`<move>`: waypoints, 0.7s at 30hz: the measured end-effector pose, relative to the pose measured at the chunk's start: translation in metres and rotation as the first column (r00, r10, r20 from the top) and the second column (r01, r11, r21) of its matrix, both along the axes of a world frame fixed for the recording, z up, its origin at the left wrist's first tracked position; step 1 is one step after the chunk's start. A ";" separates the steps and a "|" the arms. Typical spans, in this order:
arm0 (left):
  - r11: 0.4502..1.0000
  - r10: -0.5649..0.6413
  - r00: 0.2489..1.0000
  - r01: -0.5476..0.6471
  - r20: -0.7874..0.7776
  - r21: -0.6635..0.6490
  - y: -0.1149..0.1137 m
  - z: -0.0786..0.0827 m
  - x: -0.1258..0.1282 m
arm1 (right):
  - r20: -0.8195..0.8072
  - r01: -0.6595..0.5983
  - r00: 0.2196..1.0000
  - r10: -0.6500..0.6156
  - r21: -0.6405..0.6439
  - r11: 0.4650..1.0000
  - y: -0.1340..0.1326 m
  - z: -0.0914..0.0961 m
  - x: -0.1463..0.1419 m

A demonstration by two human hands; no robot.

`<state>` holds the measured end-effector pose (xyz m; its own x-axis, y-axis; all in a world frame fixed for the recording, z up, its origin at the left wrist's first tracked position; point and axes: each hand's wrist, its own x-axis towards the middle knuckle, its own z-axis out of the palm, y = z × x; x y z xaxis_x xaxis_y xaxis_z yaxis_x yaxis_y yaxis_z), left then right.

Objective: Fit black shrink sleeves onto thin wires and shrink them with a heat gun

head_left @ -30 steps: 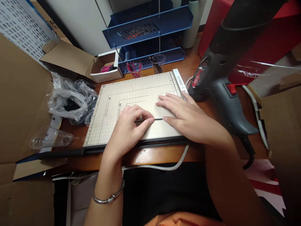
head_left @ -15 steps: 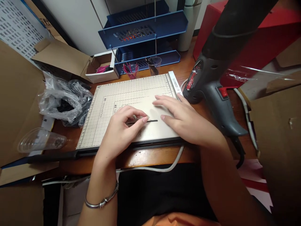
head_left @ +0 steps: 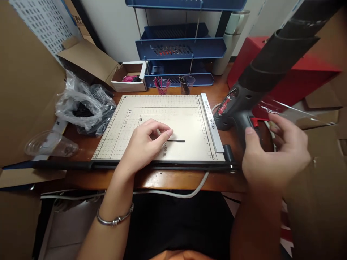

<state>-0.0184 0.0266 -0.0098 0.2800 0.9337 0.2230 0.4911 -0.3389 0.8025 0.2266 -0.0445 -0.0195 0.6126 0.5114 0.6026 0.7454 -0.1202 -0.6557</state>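
Over the paper cutter (head_left: pixel 189 104), my left hand (head_left: pixel 148 144) pinches a thin black wire-like piece (head_left: pixel 177 141) between thumb and forefinger. The piece's slightly thicker end points right, just above the board or touching it; its other end is hidden by my fingers. My right hand (head_left: pixel 276 155), blurred, is beside the handle of a dark grey heat gun (head_left: pixel 244 119) with a red trigger. Its thumb and fingers are curved but apart on either side of the handle, not closed on it. The gun's thick black barrel extends to the upper right.
Behind the cutter stand clear cups with pink wires (head_left: pixel 162 86) and black pieces (head_left: pixel 185 85), a small open box (head_left: pixel 128 85), and blue shelves (head_left: pixel 181 48). Left are plastic bags (head_left: pixel 81 108) and a tipped clear cup (head_left: pixel 51 144). A red box (head_left: pixel 287 79) stands behind the gun.
My right hand has left the cutter board and moved right to the heat gun's handle. My left hand still pinches the black piece over the board. The view has shifted.
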 end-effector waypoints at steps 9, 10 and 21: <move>1.000 -0.013 0.999 0.013 0.031 0.003 0.001 -0.003 -0.001 | -0.015 -0.067 0.998 0.065 -0.316 0.946 -0.001 -0.001 0.008; 1.000 -0.014 0.999 0.014 0.032 0.003 0.001 -0.003 -0.001 | 0.007 -0.070 0.997 0.076 -0.317 0.946 -0.001 -0.002 0.008; 0.999 -0.044 0.999 0.044 -0.023 0.005 0.001 -0.002 -0.001 | 0.138 -0.144 0.968 0.211 -0.383 0.912 0.001 -0.011 0.012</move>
<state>-0.0190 0.0280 -0.0120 0.3262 0.9190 0.2214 0.4939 -0.3654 0.7890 0.2385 -0.0431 -0.0300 0.3944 0.8071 0.4394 0.8744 -0.1824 -0.4496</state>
